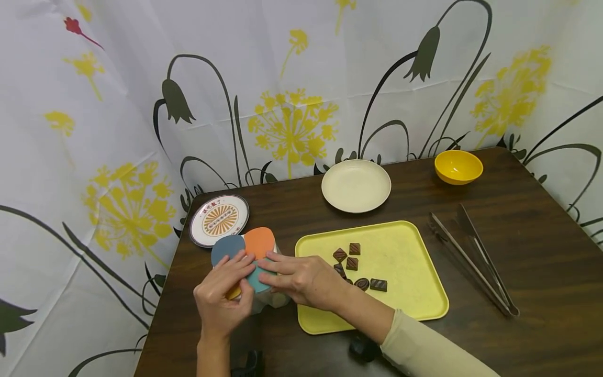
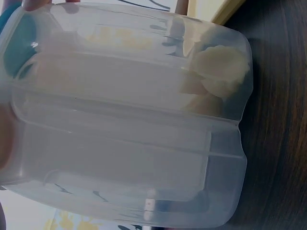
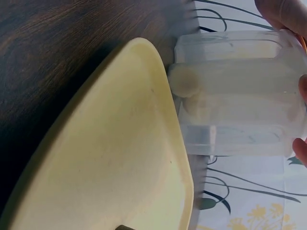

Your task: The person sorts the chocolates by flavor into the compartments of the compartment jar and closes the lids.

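A translucent plastic container (image 2: 120, 148) stands upright on the table, left of the tray. Its lobed lid (image 1: 260, 242) has dark blue, orange, teal and yellow sections. Through the wall, pale rounded pieces (image 2: 220, 69) show low in one compartment. My left hand (image 1: 221, 298) lies on the lid from the near left, fingers extended across it, thumb by the yellow section. From the right, my right hand (image 1: 308, 280) rests straight fingers on the teal section and the lid's right edge. In the right wrist view, fingertips touch the top of the container (image 3: 230, 96).
A yellow tray (image 1: 414, 272) beside my right hand bears several chocolates (image 1: 354, 248), some hidden by that hand. Metal tongs (image 1: 511, 310) lie right of it. Behind are a patterned plate (image 1: 220, 216), a cream plate (image 1: 356, 186) and a yellow bowl (image 1: 458, 167). A patterned curtain backs the table.
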Tool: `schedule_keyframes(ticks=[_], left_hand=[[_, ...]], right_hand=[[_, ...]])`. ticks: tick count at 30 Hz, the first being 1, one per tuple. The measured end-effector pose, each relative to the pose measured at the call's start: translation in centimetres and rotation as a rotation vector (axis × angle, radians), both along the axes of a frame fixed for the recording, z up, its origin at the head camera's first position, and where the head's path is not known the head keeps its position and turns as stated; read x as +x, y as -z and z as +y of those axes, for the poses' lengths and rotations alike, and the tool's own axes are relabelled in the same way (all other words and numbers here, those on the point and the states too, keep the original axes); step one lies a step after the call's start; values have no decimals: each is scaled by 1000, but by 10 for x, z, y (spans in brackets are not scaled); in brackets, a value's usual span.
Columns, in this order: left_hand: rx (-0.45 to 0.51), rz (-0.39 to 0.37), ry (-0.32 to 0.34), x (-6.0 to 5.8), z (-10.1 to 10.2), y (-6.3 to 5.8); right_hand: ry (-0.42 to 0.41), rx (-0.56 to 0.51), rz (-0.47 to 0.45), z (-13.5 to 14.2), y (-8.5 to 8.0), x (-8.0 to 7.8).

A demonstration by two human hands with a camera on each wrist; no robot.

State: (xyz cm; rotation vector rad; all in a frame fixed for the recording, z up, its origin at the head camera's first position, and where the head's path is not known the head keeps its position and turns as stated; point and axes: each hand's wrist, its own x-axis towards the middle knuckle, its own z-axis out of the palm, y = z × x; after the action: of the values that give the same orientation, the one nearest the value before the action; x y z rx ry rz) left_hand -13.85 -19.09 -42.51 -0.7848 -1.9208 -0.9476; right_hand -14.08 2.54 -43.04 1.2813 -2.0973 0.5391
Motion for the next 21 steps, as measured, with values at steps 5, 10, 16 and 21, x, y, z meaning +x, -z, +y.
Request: schedule_keyframes(ticks=[5,10,16,21], left_hand=[[-2,-8,-6,-1,0,0],[9,-1,-4,0,0,1],[18,-6,-2,1,0,2],[20,-2,8,1,1,0]], right_hand=[[-12,-19,7,-1,2,-2],[12,-27,38,-4,8,2],[45,-42,60,-8,10,5],[52,-80,64,-11,10,5]])
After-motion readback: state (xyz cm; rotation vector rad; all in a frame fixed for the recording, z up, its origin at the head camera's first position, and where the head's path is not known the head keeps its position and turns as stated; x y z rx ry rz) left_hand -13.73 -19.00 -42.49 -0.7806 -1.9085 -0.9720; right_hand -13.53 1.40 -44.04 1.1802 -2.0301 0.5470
